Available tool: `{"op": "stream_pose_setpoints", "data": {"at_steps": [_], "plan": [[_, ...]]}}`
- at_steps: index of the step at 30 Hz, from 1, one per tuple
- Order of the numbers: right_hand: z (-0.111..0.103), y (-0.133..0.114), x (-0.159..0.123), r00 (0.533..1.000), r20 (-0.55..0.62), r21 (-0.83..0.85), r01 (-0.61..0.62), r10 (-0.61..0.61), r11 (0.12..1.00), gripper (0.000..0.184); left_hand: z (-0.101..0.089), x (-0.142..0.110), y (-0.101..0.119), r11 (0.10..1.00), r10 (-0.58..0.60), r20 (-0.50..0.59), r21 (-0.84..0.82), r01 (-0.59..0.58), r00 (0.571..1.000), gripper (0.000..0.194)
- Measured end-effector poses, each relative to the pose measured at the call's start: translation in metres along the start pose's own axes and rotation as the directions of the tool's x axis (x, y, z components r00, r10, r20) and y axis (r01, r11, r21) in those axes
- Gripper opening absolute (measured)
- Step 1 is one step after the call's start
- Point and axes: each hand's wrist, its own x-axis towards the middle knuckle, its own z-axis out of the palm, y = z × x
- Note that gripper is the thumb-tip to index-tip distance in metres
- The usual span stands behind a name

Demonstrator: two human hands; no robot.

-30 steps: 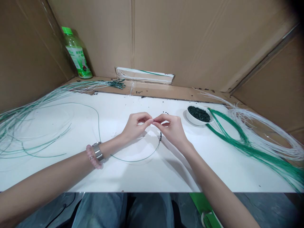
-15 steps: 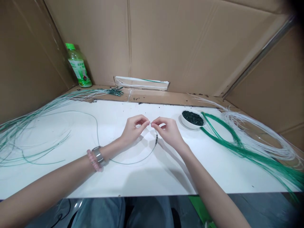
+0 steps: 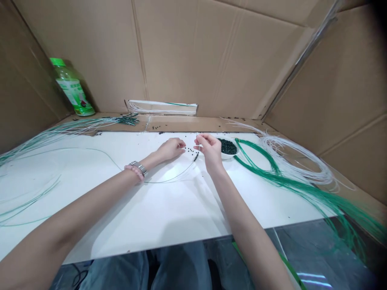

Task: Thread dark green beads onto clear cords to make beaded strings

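My right hand (image 3: 210, 150) pinches a thin green cord (image 3: 172, 180) near its end, above the white tabletop (image 3: 145, 217). A short row of dark beads (image 3: 196, 156) is strung on the cord just below those fingers. The cord curves back to the left and passes under my left wrist. My left hand (image 3: 171, 149) is low over the table, its thumb and forefinger slightly apart with nothing visible between them. Several loose dark beads (image 3: 191, 151) lie scattered between the two hands. Partly behind my right hand is a white bowl (image 3: 225, 156) full of dark beads (image 3: 228, 146).
Green cords (image 3: 290, 181) and coiled white cords (image 3: 311, 169) lie at the right. A bundle of beaded cords (image 3: 90, 125) stretches along the left. A green-capped bottle (image 3: 74, 92) stands in the back left corner. Cardboard walls (image 3: 181, 52) enclose the table.
My hands have separated: the right holds the cord upright, the left has dropped toward the table. Loose beads now show between them. The view has turned to the right.
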Motion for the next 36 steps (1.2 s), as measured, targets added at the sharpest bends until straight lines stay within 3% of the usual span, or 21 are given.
{"op": "stream_pose_setpoints", "data": {"at_steps": [9,17,20,24,27,31,36], "plan": [[0.002,0.001,-0.001,0.998,0.011,0.092,-0.056,0.055,0.994,0.023,0.013,0.004,0.0,1.0,-0.007,-0.015,-0.012,0.007,1.0,0.012],[0.009,-0.002,-0.01,0.995,0.089,-0.031,0.044,-0.042,0.999,0.017,-0.006,-0.037,0.024,0.93,-0.167,-0.073,-0.342,0.133,0.983,0.027],[0.016,-0.004,-0.02,0.985,0.145,-0.087,0.104,-0.09,0.991,0.011,-0.016,-0.061,0.04,0.826,-0.249,-0.049,-0.532,0.186,0.967,0.029],[0.024,-0.007,-0.035,0.953,0.271,-0.19,0.189,-0.134,0.963,0.008,-0.025,-0.086,0.053,0.494,-0.39,0.048,-0.832,0.253,0.92,0.029],[0.027,-0.008,-0.043,0.93,0.337,-0.209,0.226,-0.146,0.951,0.007,-0.028,-0.095,0.055,0.369,-0.425,0.094,-0.89,0.268,0.9,0.029],[0.027,-0.008,-0.047,0.913,0.371,-0.221,0.261,-0.166,0.94,0.004,-0.028,-0.098,0.053,0.307,-0.407,0.116,-0.917,0.255,0.906,0.025],[0.027,-0.008,-0.049,0.891,0.407,-0.255,0.324,-0.203,0.911,0.005,-0.026,-0.1,0.051,0.355,-0.377,0.084,-0.907,0.227,0.923,0.02]]}}
